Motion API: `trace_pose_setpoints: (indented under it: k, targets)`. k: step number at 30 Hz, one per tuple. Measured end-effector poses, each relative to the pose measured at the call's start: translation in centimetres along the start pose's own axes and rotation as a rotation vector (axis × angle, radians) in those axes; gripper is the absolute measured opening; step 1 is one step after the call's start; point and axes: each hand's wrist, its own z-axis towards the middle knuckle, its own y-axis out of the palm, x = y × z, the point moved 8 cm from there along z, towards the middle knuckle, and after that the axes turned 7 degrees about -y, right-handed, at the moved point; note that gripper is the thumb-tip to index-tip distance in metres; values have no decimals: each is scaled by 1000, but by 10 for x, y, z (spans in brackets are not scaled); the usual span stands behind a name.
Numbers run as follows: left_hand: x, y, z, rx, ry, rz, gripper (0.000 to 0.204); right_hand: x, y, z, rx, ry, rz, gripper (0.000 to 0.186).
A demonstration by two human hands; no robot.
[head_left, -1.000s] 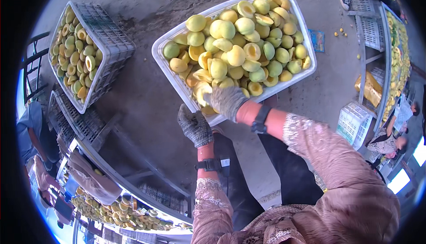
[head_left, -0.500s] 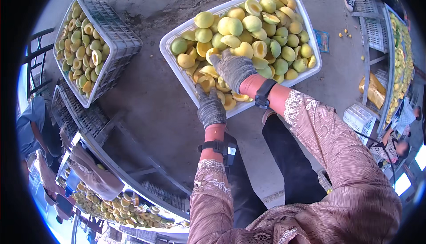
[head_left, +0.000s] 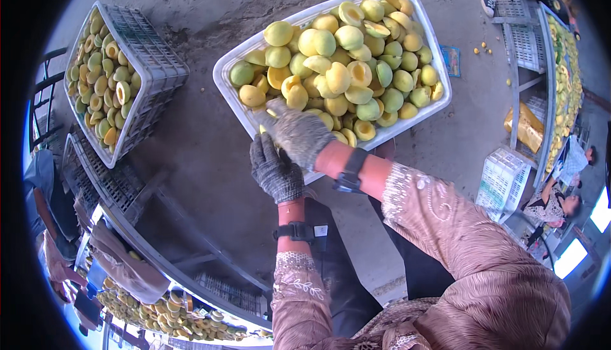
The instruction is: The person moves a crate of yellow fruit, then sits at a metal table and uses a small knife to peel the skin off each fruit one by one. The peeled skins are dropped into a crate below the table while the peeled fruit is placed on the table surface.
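While gray-gloved right hand (head_left: 294,135) bends over near left edge of white crate (head_left: 223,69), gray-gloved left hand (head_left: 277,170) touches it, fingers curled; whether either pinches anything, cannot tell. Yellow-green fruits (head_left: 337,77), many halved, heaped to crate's far edge. Farther left, second crate (head_left: 153,51), fruit-filled.

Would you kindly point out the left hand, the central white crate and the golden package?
Left hand (head_left: 278,174): head view, gloved middle.
Central white crate (head_left: 221,72): head view, rim's left corner.
Golden package (head_left: 529,127): head view, visible middle.
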Motion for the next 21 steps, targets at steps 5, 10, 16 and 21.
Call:
trace_pose_setpoints:
  k: [5, 10, 16, 21]
  targets:
    - [-1, 26, 17, -247, 31, 489, 76, 54, -6, 1, -84, 168, -75, 48]
    - [-6, 21, 30, -367, 12, 417, 72, 67, 6, 14, -167, 290, -2, 51]
    - [-14, -32, 16, 89, 92, -4, 49, 19, -3, -26, -83, 68, -32, 38]
    - [-20, -13, -2, 80, 120, -31, 49, 2, 63, -21, -262, 236, 150, 35]
